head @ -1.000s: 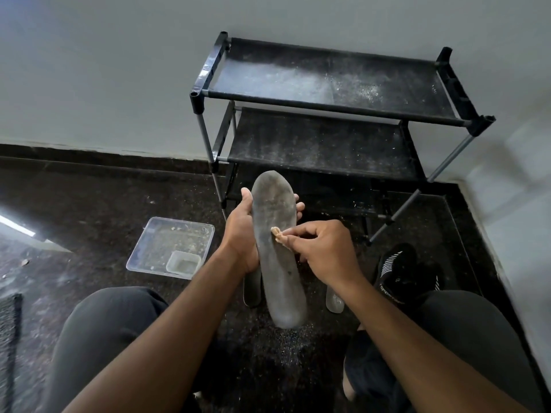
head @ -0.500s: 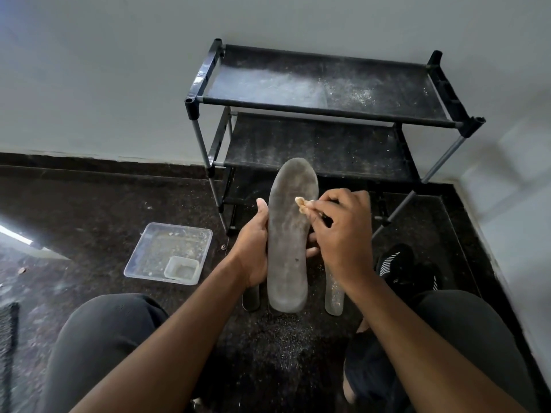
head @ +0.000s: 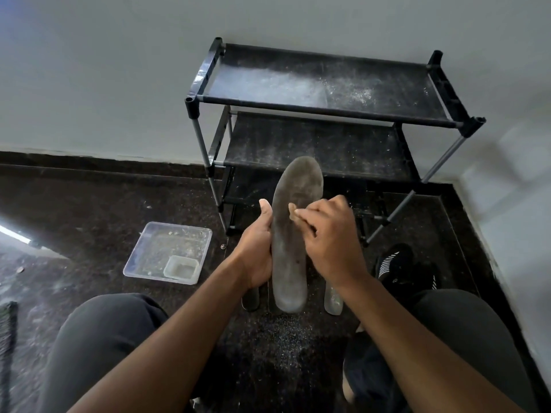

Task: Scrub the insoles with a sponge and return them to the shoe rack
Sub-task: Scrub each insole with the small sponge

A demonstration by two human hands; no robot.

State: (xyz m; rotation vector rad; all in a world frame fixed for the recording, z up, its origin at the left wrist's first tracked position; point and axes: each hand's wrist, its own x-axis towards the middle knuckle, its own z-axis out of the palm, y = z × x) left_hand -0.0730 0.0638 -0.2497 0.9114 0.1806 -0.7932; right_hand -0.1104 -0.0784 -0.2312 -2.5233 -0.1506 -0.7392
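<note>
Left hand (head: 258,251) has its grip wrapped round the grey insole (head: 293,234), thumb up along its left edge, holding it upright in front of the black shoe rack (head: 325,108). Right hand (head: 329,242) pinches a small tan sponge (head: 293,212) tight against the insole's face, about mid-length. More insoles (head: 333,299) lie on the dark floor (head: 89,204) just under it, black shoe (head: 396,263) to the right, clear plastic tray (head: 167,248) off to the left.
</note>
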